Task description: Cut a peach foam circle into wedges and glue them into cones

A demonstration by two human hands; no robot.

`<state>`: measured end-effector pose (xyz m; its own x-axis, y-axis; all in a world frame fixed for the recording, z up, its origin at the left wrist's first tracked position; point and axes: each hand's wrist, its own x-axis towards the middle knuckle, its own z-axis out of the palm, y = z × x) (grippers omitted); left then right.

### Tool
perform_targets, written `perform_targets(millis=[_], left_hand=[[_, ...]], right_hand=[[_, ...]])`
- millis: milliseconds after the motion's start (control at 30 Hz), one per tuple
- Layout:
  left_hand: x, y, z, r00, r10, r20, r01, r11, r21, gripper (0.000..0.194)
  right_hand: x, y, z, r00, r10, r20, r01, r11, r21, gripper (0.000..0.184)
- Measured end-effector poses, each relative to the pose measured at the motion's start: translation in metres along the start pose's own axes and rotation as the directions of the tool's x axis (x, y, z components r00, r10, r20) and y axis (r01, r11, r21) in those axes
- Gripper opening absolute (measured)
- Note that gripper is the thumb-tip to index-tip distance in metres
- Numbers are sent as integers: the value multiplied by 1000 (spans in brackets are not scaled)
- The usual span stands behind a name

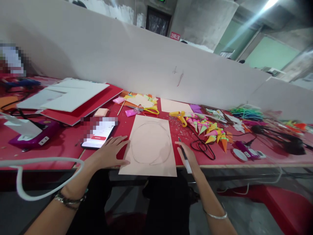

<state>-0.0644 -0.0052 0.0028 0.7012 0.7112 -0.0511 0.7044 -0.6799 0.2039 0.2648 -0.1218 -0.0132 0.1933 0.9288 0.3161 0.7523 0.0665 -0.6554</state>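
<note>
A sheet of pale pinkish paper [151, 143] lies in front of me, its near edge sticking out past the table edge. A large, uneven pencil-like circle is drawn on it. My left hand [111, 152] rests with fingers spread at the sheet's left edge, thumb and fingertips touching the paper. Just off the right edge, my right hand [187, 153] is closed around a dark pen [183, 152] with a white end, its tip pointing up and away from the sheet. A lit smartphone [100, 133] lies beside my left hand.
Yellow-handled scissors [151, 111] and a yellow glue gun [180, 118] lie beyond the sheet. Colourful small cones [207, 129] and a black cable [202, 148] are to the right. White boards [75, 96] and a purple power strip [40, 135] occupy the left. A white partition [146, 65] stands behind.
</note>
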Motion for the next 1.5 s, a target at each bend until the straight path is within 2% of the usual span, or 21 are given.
perform_targets(millis=[233, 367, 500, 600, 700, 833, 1033, 1200, 1367, 1500], left_hand=[[-15, 12, 12, 994, -57, -96, 64, 996, 65, 80], [-21, 27, 21, 978, -57, -199, 88, 985, 147, 77], [-19, 47, 26, 958, -96, -269, 153, 968, 199, 75], [-14, 58, 27, 950, -130, -283, 199, 952, 231, 75], [-9, 62, 25, 948, -152, -280, 231, 934, 273, 76], [-4, 64, 17, 955, -168, -245, 238, 927, 291, 76], [-2, 70, 13, 953, -186, -240, 256, 917, 306, 81], [-3, 70, 16, 950, -192, -247, 262, 919, 295, 85], [-3, 68, 17, 949, -178, -259, 251, 925, 284, 84], [-3, 67, 18, 949, -168, -267, 246, 924, 292, 81]], right_hand=[[-7, -6, 10, 986, -105, 129, 110, 993, -32, 34], [-6, -20, 8, 994, -12, 109, -2, 992, 128, 31], [-2, -35, 9, 997, 65, -32, -47, 914, 404, 32], [4, -45, 19, 982, 157, -107, -82, 860, 504, 29], [9, -55, 34, 976, 211, -43, -157, 834, 528, 20], [8, -66, 53, 981, 186, 50, -182, 803, 568, 13], [5, -67, 64, 988, 59, 143, -124, 856, 501, 18], [2, -67, 61, 989, 9, 145, -70, 905, 420, 19], [3, -54, 54, 998, 12, 63, -34, 936, 350, 19], [15, -33, 43, 993, 103, -63, -78, 945, 319, 21]])
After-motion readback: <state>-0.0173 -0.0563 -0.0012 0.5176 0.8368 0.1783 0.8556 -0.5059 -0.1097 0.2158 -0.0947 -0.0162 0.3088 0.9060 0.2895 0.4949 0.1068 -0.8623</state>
